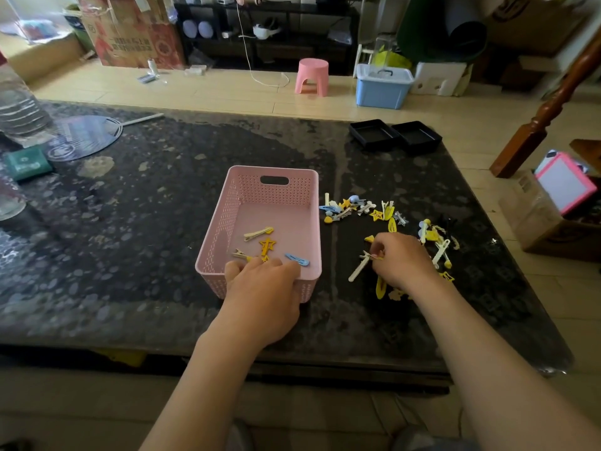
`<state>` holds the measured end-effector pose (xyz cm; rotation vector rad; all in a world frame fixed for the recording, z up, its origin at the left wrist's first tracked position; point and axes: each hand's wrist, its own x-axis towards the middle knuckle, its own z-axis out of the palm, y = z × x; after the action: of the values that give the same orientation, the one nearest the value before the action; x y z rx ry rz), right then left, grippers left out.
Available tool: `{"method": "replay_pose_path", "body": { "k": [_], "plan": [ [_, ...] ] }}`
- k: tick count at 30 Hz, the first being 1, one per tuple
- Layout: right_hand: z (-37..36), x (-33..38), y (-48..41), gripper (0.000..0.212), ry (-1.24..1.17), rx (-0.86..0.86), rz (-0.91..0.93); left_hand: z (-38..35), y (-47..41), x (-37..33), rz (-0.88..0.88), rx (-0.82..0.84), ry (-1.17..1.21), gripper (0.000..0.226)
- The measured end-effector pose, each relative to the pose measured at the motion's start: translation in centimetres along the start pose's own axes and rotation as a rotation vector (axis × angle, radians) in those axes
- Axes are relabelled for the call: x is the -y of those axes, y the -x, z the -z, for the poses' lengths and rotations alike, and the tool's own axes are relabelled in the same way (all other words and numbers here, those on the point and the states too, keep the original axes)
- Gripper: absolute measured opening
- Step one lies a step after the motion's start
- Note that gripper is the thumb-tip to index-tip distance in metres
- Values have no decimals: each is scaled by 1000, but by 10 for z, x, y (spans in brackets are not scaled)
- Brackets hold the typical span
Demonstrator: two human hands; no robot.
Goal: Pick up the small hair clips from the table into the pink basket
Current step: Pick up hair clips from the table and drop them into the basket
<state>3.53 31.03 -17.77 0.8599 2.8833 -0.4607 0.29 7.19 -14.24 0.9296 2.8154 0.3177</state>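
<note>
On the dark table [162,222], our left hand [263,288] grips the basket [312,196] rim; our right hand [403,262] pinches a clip [361,266], best lifted clear of the pile [367,209]

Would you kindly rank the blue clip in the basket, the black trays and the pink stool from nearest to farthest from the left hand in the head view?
From the left hand:
1. Blue clip, in the basket just beyond the fingers.
2. Black trays, at the table's far right edge.
3. Pink stool, on the floor beyond the table.
</note>
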Motion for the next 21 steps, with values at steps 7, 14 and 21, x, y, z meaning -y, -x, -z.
{"method": "replay_pose_path", "body": {
  "k": [7,14,21],
  "plan": [
    [15,-2,0,16,-378,-62,-120,2,1,0,-1,9,7,7],
    [48,45,14,14,-964,-139,-6,0,2,-1,1,-17,-4,11],
    [40,92,33,35,-835,-13,300,-2,3,0,-2,-30,-6,12]
  ]
}}
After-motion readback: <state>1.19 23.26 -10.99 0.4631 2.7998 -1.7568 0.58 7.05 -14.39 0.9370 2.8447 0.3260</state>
